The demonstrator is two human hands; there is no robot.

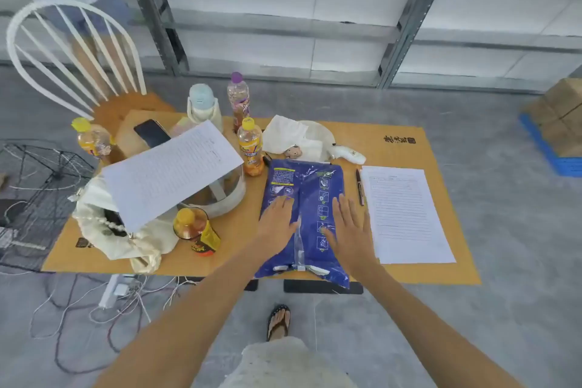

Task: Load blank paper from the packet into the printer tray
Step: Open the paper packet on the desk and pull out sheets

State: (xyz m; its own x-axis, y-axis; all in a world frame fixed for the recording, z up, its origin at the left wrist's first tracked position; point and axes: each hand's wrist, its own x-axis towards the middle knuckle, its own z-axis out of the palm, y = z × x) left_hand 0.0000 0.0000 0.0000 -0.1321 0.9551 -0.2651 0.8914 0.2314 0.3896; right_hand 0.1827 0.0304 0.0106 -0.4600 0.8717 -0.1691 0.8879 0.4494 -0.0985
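A blue paper packet [307, 179] lies flat on the orange table [441, 148], its sealed seam running down the middle toward me. My left hand [277, 220] rests palm down on the packet's left half, fingers spread. My right hand [349, 227] lies flat on its right half, fingers apart. Neither hand grips anything. No printer or printer tray shows in the view.
A stack of printed sheets [406, 211] and a pen [360, 186] lie right of the packet. Left of it stand drink bottles [250, 146], a glass bowl [226, 195] under a printed sheet [170, 170], and a cloth bag [104, 230]. A white chair [72, 53], floor cables [94, 302].
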